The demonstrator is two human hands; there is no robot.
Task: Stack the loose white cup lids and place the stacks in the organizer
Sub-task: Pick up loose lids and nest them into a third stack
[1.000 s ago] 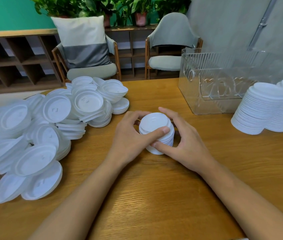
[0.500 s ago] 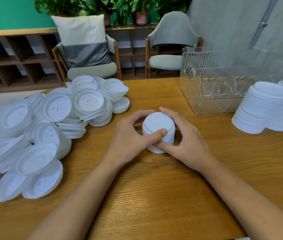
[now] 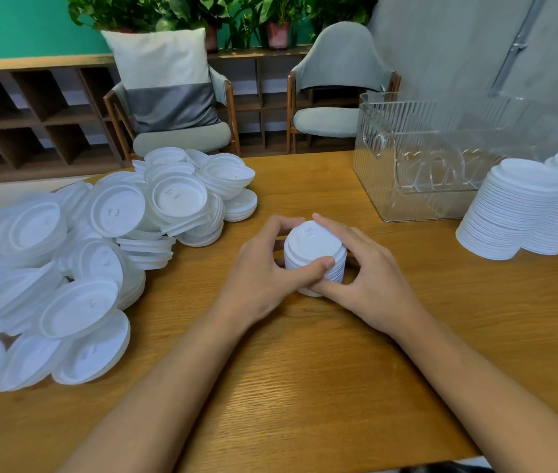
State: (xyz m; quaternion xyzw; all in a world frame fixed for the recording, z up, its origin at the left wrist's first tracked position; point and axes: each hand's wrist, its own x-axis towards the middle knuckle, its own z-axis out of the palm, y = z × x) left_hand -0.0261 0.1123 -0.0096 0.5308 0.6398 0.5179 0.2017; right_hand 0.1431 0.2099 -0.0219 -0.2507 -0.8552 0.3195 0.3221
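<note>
grip: left hand (image 3: 257, 274), right hand (image 3: 369, 281) clasp short lid stack (image 3: 311, 244), left of organizer (image 3: 373, 172) | risk: uneven squeeze could topple it

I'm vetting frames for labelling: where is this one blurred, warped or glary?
Head view: left hand, right hand and held lid stack sharp; loose lid pile smears and stretches at left; tall stacks blur at right; soft sheen on the table.
</note>
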